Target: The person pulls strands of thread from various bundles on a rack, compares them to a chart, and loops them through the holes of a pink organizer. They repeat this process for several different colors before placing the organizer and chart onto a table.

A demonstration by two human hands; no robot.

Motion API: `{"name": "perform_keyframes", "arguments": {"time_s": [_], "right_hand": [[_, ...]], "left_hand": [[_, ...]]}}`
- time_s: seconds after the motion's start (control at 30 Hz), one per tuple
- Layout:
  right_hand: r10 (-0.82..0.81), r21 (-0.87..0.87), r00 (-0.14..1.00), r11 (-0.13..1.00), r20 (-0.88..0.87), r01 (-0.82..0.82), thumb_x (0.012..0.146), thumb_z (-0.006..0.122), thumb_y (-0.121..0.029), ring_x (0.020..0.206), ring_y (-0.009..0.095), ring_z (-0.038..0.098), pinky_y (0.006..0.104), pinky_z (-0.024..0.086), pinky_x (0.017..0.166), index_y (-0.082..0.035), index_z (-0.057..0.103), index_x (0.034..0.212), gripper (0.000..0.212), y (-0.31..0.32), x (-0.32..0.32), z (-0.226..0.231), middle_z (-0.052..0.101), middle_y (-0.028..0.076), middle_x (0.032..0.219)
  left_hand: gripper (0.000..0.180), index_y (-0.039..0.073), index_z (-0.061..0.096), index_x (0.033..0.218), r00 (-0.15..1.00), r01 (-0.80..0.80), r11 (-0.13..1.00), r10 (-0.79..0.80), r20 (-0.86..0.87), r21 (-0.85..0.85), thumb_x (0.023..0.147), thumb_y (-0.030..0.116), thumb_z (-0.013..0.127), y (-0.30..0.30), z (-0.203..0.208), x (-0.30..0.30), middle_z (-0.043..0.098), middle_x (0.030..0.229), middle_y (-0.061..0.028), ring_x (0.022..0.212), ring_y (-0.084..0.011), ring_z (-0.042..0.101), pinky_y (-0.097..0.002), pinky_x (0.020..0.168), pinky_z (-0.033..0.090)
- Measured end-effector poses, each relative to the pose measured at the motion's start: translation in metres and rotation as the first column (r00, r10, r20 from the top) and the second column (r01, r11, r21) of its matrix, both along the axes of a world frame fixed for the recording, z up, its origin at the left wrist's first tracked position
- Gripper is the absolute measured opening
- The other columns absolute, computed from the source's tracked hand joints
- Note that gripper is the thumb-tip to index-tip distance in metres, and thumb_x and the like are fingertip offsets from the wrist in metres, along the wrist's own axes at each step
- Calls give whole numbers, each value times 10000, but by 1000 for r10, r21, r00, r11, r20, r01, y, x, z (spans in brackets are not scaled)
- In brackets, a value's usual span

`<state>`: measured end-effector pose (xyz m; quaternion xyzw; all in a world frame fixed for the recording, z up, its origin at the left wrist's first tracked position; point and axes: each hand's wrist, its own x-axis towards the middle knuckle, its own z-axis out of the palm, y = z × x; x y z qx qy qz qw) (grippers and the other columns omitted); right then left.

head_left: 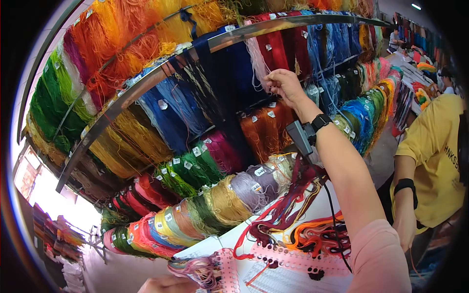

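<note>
My right hand (286,88) is raised to the rack, thumb and fingers pinched together at the loose strands of a pale pink thread hank (256,58). Dark red hanks (278,49) hang just beyond it. Low at the front edge, my left hand (168,284) is partly cut off by the picture. Its fingers are closed against a bundle of mixed mauve and pale threads (198,269), which hangs from a pink punched card (228,273). To its right on the white table, a longer pink punched card (293,258) carries red, orange and dark threads.
Curved metal rails (141,80) hold hanks in many colours; a lower row of thread hanks (222,195) borders the table. A small black device (300,136) sits at my right wrist, its cable trailing down. A co-worker in a yellow shirt (435,151) stands close at right.
</note>
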<state>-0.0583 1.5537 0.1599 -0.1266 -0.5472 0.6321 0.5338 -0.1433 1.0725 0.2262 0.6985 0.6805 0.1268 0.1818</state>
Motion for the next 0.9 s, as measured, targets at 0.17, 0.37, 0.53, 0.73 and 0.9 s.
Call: {"name": "perform_keyframes", "arguments": {"time_s": [0.17, 0.37, 0.53, 0.73, 0.9], "right_hand": [[-52, 43, 993, 998, 104, 48, 688, 541, -88, 544, 98, 502, 205, 409, 486, -42, 515, 696, 53, -6, -5, 10, 536, 42, 639], [-696, 486, 643, 703, 319, 519, 596, 583, -210, 791, 287, 562, 364, 438, 716, -73, 602, 837, 278, 4, -32, 15, 588, 145, 785], [-669, 457, 613, 740, 420, 494, 597, 593, -199, 716, 273, 572, 354, 441, 667, -57, 612, 750, 210, 14, -34, 12, 590, 132, 724], [-226, 138, 973, 966, 47, 218, 643, 598, -47, 515, 86, 482, 200, 378, 482, 13, 591, 673, 68, 11, -12, 0, 544, 25, 592], [121, 10, 993, 993, 12, -121, 734, 555, -74, 566, 68, 507, 169, 407, 504, -17, 581, 783, 79, 1, 9, 12, 580, 45, 719]], "left_hand": [[128, -7, 555, 835, 992, 113, 994, -113, 60, 15, 714, 16, 520, 40, 0, 9, 563, 795, -137, 741, -276, 549, -321, 654, 442], [165, 10, 559, 844, 977, 210, 977, -208, 45, -42, 685, 23, 516, 46, -7, 22, 561, 821, -131, 752, -289, 546, -323, 654, 446], [169, 12, 569, 840, 983, 181, 983, -181, 8, -31, 678, 31, 526, 31, -6, 17, 569, 839, -127, 762, -282, 549, -332, 658, 434], [162, 11, 577, 838, 995, 102, 995, -102, 8, 12, 683, 38, 540, 15, -8, 10, 575, 838, -122, 773, -269, 551, -327, 654, 422], [162, 11, 576, 850, 999, 48, 998, -48, -11, -29, 694, 38, 543, 8, -12, 7, 574, 851, -126, 786, -269, 550, -328, 667, 424]]}}
